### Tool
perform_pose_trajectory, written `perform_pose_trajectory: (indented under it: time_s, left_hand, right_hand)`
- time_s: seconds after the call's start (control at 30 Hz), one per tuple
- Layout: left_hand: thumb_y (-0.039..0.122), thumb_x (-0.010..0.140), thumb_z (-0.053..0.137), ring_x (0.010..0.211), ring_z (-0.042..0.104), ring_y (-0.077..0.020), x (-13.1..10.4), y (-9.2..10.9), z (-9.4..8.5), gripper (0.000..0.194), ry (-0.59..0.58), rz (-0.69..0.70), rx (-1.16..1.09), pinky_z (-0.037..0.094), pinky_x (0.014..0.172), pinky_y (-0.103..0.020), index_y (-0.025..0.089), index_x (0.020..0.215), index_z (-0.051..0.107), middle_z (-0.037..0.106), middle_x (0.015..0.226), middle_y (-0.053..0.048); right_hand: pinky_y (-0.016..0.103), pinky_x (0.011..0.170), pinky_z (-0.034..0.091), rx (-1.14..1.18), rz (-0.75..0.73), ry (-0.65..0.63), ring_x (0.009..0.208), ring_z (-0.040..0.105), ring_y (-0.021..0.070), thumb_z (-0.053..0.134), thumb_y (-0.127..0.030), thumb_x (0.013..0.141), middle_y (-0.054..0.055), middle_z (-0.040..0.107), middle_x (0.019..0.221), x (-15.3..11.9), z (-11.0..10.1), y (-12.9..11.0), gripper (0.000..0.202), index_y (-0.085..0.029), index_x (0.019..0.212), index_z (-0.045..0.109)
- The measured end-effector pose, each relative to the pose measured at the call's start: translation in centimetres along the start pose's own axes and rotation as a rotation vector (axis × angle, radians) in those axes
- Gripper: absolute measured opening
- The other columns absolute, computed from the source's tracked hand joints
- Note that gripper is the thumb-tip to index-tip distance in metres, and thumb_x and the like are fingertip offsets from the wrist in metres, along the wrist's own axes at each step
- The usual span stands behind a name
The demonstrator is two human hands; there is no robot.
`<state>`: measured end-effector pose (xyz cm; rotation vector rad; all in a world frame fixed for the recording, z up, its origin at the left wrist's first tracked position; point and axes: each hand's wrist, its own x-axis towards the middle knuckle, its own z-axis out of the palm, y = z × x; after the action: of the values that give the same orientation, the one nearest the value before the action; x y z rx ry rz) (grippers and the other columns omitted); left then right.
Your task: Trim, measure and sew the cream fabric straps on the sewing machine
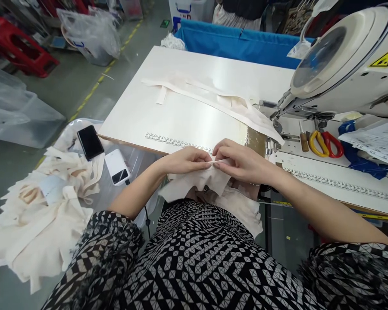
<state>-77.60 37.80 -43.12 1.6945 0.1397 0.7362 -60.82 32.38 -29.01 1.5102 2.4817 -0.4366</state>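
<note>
Both hands meet over the front edge of the sewing table [129, 112], pinching the edge of a cream fabric piece [184, 184] that drapes down toward my lap. My left hand [187, 160] is closed on it, thumb against the fingers. Close beside it, my right hand [241, 161] grips the same edge with thumb and curled fingers. Another cream fabric piece [210, 98] with long strips lies on the tabletop, its right end by the sewing machine's needle area. The white sewing machine [342, 56] stands at the right. Folds of cloth hide part of what hangs below my hands.
Yellow-handled scissors [318, 144], red-handled scissors [333, 145] and a wooden-handled tool [303, 140] lie beside the machine. At left, a phone [90, 143], a white power bank [117, 167] and a heap of cream fabric [42, 224] rest on a plastic bin. A blue fabric bin [233, 43] stands behind the table.
</note>
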Motion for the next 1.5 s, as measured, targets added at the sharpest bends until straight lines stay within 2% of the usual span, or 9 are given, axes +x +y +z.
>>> perform_pose_trajectory:
  time_s: [0.07, 0.2, 0.57, 0.7, 0.8, 0.9, 1.07, 1.3, 1.5]
  left_hand:
    - [0.039, 0.091, 0.054, 0.068, 0.048, -0.0116, 0.1, 0.1, -0.2, 0.026, -0.032, 0.011, -0.016, 0.036, 0.062, -0.024, 0.016, 0.090, 0.065, 0.056, 0.074, 0.000]
    - [0.040, 0.090, 0.053, 0.068, 0.048, -0.0120, 0.1, 0.4, 0.1, 0.027, -0.045, 0.006, -0.023, 0.036, 0.061, -0.025, 0.016, 0.093, 0.064, 0.055, 0.075, 0.000]
    - [0.039, 0.086, 0.061, 0.067, 0.049, -0.0105, 0.9, -0.8, 0.6, 0.023, -0.001, -0.042, -0.074, 0.035, 0.061, -0.024, 0.016, 0.085, 0.064, 0.058, 0.073, 0.001]
    - [0.032, 0.086, 0.062, 0.069, 0.052, -0.0111, 1.1, 0.0, 0.5, 0.018, -0.035, -0.044, -0.042, 0.040, 0.064, -0.024, 0.016, 0.080, 0.065, 0.061, 0.073, 0.000]
    - [0.030, 0.088, 0.064, 0.074, 0.056, -0.0124, 1.8, 0.0, 1.0, 0.015, -0.081, -0.042, -0.016, 0.043, 0.070, -0.025, 0.017, 0.082, 0.066, 0.065, 0.079, 0.000]
    - [0.030, 0.090, 0.063, 0.082, 0.058, -0.0129, 2.6, -1.1, 1.7, 0.014, -0.084, -0.052, 0.006, 0.044, 0.075, -0.025, 0.017, 0.087, 0.065, 0.066, 0.086, -0.001]
    - [0.036, 0.092, 0.062, 0.088, 0.057, -0.0134, 3.1, -3.4, 2.5, 0.017, -0.029, -0.038, -0.025, 0.044, 0.080, -0.026, 0.019, 0.092, 0.063, 0.064, 0.092, -0.001]
    - [0.045, 0.088, 0.064, 0.088, 0.059, -0.0177, 1.7, -5.5, 1.5, 0.026, 0.085, 0.023, -0.009, 0.049, 0.076, -0.029, 0.022, 0.100, 0.065, 0.067, 0.097, -0.003]
    - [0.040, 0.092, 0.059, 0.092, 0.061, -0.0177, -1.8, -4.3, -0.7, 0.025, 0.152, -0.018, 0.127, 0.048, 0.079, -0.028, 0.020, 0.105, 0.067, 0.069, 0.102, -0.005]
  right_hand:
    - [0.029, 0.062, 0.036, 0.105, -0.065, 0.016, 0.072, 0.051, 0.0157, 0.048, -0.040, 0.095, 0.008, 0.061, 0.098, -0.3, 0.1, 0.6, 0.025, -0.019, 0.083, 0.053]
    - [0.028, 0.058, 0.032, 0.164, -0.001, 0.055, 0.064, 0.047, 0.0148, 0.049, -0.045, 0.094, 0.000, 0.054, 0.071, -0.9, 0.7, 1.0, 0.028, -0.020, 0.085, 0.056]
    - [0.030, 0.057, 0.031, 0.080, 0.175, 0.116, 0.064, 0.048, 0.0176, 0.045, -0.041, 0.090, 0.001, 0.054, 0.070, -0.9, 1.9, 0.1, 0.023, -0.022, 0.079, 0.049]
    - [0.034, 0.064, 0.040, 0.041, 0.079, 0.147, 0.078, 0.055, 0.0230, 0.042, -0.040, 0.092, 0.007, 0.061, 0.082, -0.8, 1.8, 0.1, 0.021, -0.023, 0.083, 0.051]
    - [0.037, 0.067, 0.045, 0.062, -0.052, 0.151, 0.093, 0.058, 0.0283, 0.038, -0.053, 0.096, 0.012, 0.064, 0.095, -0.9, 1.9, 1.5, 0.034, -0.024, 0.090, 0.055]
    - [0.035, 0.061, 0.044, 0.056, -0.056, 0.059, 0.076, 0.058, 0.0249, 0.036, -0.067, 0.096, 0.007, 0.061, 0.078, -0.9, 2.4, 3.6, 0.049, -0.024, 0.077, 0.050]
    - [0.030, 0.052, 0.037, 0.066, -0.048, -0.003, 0.055, 0.048, 0.0173, 0.027, -0.073, 0.096, 0.002, 0.051, 0.061, -1.0, 3.0, 5.4, 0.060, -0.023, 0.066, 0.042]
    - [0.031, 0.045, 0.031, 0.119, -0.001, 0.028, 0.050, 0.044, 0.0168, 0.037, -0.070, 0.095, 0.001, 0.046, 0.056, -1.6, 2.3, 7.3, 0.057, -0.023, 0.063, 0.043]
    - [0.031, 0.047, 0.032, 0.153, 0.079, -0.035, 0.054, 0.045, 0.0172, 0.043, -0.069, 0.094, 0.002, 0.047, 0.062, -2.9, -0.3, 5.7, 0.054, -0.024, 0.067, 0.048]
